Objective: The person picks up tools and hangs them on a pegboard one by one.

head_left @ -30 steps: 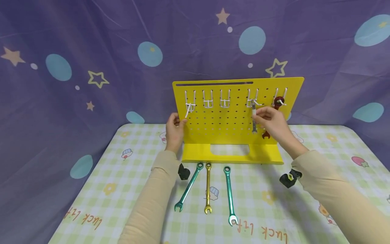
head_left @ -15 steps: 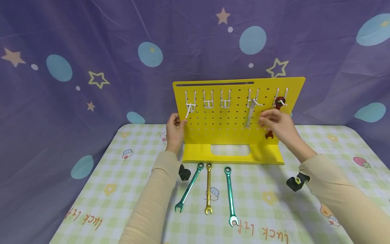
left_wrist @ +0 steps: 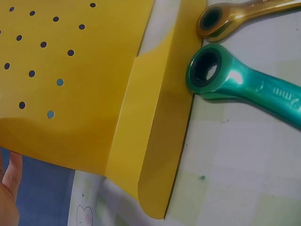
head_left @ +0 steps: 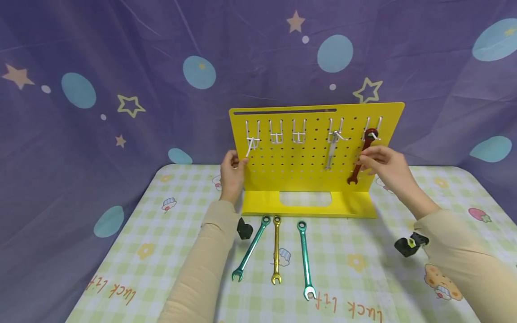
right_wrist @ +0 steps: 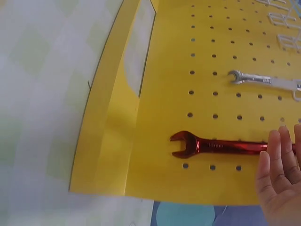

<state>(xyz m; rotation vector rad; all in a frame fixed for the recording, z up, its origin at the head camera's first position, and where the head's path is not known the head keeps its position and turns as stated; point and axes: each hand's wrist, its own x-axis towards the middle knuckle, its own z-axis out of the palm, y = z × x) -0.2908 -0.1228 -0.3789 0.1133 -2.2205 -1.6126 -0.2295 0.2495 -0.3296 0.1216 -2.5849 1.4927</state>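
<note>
A yellow pegboard (head_left: 282, 168) stands upright on its base, and my left hand (head_left: 232, 177) grips its left edge with the thumb in front. In the left wrist view, fingers (left_wrist: 13, 176) show at that edge. A small silver wrench (head_left: 332, 152) hangs slightly tilted from a white hook on the right half. To its right, a red wrench (head_left: 358, 167) hangs from the rightmost hook. My right hand (head_left: 383, 166) is beside the red wrench, its fingers extended and overlapping the handle in the right wrist view.
Before the board lie a green wrench (head_left: 251, 249), a gold wrench (head_left: 276, 251) and another green wrench (head_left: 305, 260). White hooks with nothing on them, such as the far-left hook (head_left: 251, 144), line the board's left half. A purple curtain (head_left: 258, 58) hangs behind the checked tablecloth (head_left: 181, 251).
My right hand has let go of the silver wrench and moved right to the red wrench. The silver wrench swung left on its hook. My left hand stays at the board's edge.
</note>
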